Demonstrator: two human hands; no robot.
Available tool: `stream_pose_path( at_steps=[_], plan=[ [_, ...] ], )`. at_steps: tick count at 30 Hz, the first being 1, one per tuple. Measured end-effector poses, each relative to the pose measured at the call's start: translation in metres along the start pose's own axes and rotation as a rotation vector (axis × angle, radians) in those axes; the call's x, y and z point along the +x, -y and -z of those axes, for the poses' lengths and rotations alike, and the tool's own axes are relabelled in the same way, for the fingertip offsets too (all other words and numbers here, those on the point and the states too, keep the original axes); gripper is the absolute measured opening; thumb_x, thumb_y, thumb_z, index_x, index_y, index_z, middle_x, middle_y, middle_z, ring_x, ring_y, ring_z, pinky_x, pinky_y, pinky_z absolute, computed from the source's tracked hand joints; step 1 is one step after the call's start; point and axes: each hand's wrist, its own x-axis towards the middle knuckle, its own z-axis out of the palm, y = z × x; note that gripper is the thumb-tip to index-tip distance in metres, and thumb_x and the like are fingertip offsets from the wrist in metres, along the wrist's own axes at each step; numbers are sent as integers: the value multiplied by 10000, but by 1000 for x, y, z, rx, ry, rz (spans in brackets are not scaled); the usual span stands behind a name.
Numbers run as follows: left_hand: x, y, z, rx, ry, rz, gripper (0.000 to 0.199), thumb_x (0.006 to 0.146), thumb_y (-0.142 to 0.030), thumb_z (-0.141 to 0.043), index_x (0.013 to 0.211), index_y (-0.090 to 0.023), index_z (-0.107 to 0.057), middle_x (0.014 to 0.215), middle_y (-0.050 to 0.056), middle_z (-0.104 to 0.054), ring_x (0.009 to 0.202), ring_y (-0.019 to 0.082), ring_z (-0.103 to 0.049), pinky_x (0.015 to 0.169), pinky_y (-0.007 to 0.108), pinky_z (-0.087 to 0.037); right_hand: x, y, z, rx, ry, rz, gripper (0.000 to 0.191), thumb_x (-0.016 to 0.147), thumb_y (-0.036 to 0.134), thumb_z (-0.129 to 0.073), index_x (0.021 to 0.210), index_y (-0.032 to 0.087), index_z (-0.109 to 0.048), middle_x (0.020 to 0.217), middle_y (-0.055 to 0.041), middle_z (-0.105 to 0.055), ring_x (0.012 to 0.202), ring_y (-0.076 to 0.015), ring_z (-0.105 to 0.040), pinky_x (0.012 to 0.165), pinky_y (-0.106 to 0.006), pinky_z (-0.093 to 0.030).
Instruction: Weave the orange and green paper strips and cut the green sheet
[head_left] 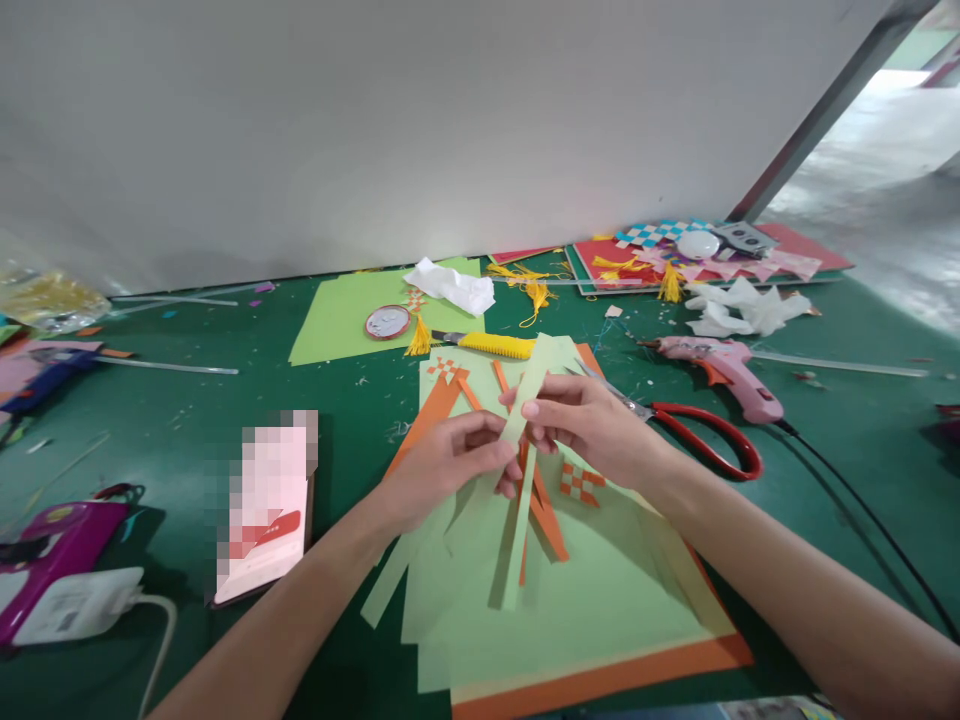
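Pale green paper strips (535, 378) are pinched between both hands above a stack of green and orange sheets (600, 610). My left hand (457, 462) grips them from the left, its fingers curled behind the paper. On the other side, my right hand (581, 420) presses its thumb and fingers on them. One long green strip (519, 540) hangs down below the fingers. Orange strips (551, 525) lie on the stack underneath. A small orange-and-white woven piece (582, 483) rests right of the hands, and another woven piece (448, 370) sits at the stack's upper left.
Red-handled scissors (709, 435) and a pink glue gun (731, 375) lie at right. A yellow cutter (495, 345) lies behind the hands, near crumpled tissue (454, 287). A phone (266, 510) and a purple device (64, 550) are left. A wall (375, 130) stands behind.
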Motion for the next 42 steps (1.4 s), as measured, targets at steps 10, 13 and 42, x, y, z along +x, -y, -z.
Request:
stream_pose_path(
  at_steps=[10,13,42],
  plan=[
    [-1,3,-7,184,-125,-43,185,873,-325,-642,884,-142,-666,749,9,-672,643,110,-631,656,230,-519,2,-22,-15,43,-84,18,202,783,337,-724,694,175,-644,545,57,-462,496,-58,-351,468,-230,-237],
    [-2,1,-7,284,-149,-43,209,907,-325,-584,848,-138,-657,680,7,-666,629,113,-633,633,219,-493,2,-21,-16,35,-99,27,218,768,346,-732,682,173,-633,549,56,-450,499,-63,-345,466,-239,-224],
    [-6,4,-14,667,-278,-131,331,955,-376,-496,693,-176,-525,633,-14,-662,568,114,-587,561,228,-401,2,-14,-11,48,-217,66,290,746,387,-744,602,199,-575,532,52,-400,529,-90,-343,522,-269,-275]
  ],
)
